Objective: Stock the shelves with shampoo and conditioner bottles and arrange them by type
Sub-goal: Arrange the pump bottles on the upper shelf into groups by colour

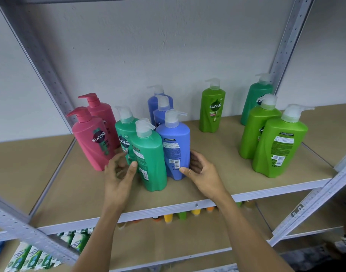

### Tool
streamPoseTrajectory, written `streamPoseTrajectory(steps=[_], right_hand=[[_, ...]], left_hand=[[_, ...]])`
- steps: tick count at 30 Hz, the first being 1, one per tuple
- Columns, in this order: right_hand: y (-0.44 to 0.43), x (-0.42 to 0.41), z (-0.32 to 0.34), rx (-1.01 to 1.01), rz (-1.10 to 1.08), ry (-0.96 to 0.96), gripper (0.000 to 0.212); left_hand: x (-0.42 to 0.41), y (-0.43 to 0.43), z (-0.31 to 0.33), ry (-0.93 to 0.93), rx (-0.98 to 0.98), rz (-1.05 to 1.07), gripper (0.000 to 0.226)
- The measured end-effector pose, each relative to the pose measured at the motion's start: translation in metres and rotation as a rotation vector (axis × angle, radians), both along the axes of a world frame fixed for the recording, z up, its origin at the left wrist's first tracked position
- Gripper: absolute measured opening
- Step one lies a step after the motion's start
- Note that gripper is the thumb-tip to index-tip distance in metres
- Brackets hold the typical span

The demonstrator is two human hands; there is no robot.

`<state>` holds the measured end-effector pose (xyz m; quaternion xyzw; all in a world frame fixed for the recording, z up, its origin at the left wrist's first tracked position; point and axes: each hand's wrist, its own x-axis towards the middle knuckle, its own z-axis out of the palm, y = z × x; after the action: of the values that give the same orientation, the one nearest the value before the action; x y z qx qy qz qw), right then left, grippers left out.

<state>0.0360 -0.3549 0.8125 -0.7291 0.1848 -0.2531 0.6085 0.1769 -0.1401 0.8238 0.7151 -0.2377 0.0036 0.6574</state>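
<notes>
On the shelf [217, 152], left grip [119, 174] around front teal bottle [151, 163], right grip [203, 171] around front blue bottle [174, 140]

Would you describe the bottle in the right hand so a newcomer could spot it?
On the brown shelf, find three blue bottles lined front to back. The front blue bottle, between the teal bottle and the right hand gripping it, alone among them shows a barcode.

Pink bottles [91, 142] are marked with white lettering; teal-green bottles [152, 160], blue bottles [174, 146] and lime-green bottles [278, 146] are topped with translucent white pump caps [172, 118]. The shelf board [217, 173] is coloured tan, the frame [246, 195] pale grey.
</notes>
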Motion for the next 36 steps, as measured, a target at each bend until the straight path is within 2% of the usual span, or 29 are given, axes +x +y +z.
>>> streamPoseTrajectory(steps=[3, 6, 9, 14, 18, 22, 26, 28, 30, 32, 34, 36], right_hand=[[0.005, -0.002, -0.006, -0.026, -0.121, -0.017, 0.072], [0.012, -0.004, -0.011, -0.072, -0.241, -0.052, 0.057], [0.020, -0.007, -0.011, -0.132, -0.278, -0.071, 0.044], [0.030, -0.010, -0.011, -0.144, -0.231, -0.076, 0.032], [0.031, -0.017, -0.010, -0.126, -0.223, -0.085, 0.036], [0.016, -0.028, -0.006, -0.167, -0.250, -0.071, 0.047], [-0.012, -0.049, -0.004, -0.244, -0.378, -0.070, 0.050], [-0.030, -0.065, -0.002, -0.283, -0.468, -0.101, 0.048], [-0.048, -0.082, 0.001, -0.304, -0.569, -0.136, 0.045], [-0.063, -0.099, 0.006, -0.319, -0.705, -0.183, 0.038], [-0.076, -0.117, 0.009, -0.364, -0.862, -0.212, 0.033], [-0.086, -0.131, 0.014, -0.403, -0.986, -0.163, 0.031]], left_hand=[[-0.007, 0.003, -0.005, 0.028, 0.017, -0.126, 0.044], [-0.008, 0.002, -0.008, 0.085, 0.019, -0.236, 0.056], [-0.005, 0.003, -0.008, 0.121, -0.008, -0.240, 0.052], [-0.008, 0.004, -0.004, 0.104, 0.077, -0.261, 0.080], [-0.008, 0.004, -0.004, 0.081, 0.142, -0.289, 0.087], [-0.016, 0.001, -0.002, 0.144, 0.103, -0.329, 0.081], [-0.023, 0.001, -0.001, 0.137, 0.091, -0.299, 0.076], [-0.029, 0.002, -0.003, 0.099, 0.103, -0.193, 0.071], [-0.039, 0.002, -0.008, 0.011, 0.098, 0.024, 0.060], [-0.055, -0.001, -0.013, -0.262, 0.076, 0.195, 0.041], [-0.076, -0.010, -0.013, -0.530, 0.040, 0.175, 0.025], [-0.096, -0.027, -0.008, -0.641, 0.035, 0.032, 0.016]])
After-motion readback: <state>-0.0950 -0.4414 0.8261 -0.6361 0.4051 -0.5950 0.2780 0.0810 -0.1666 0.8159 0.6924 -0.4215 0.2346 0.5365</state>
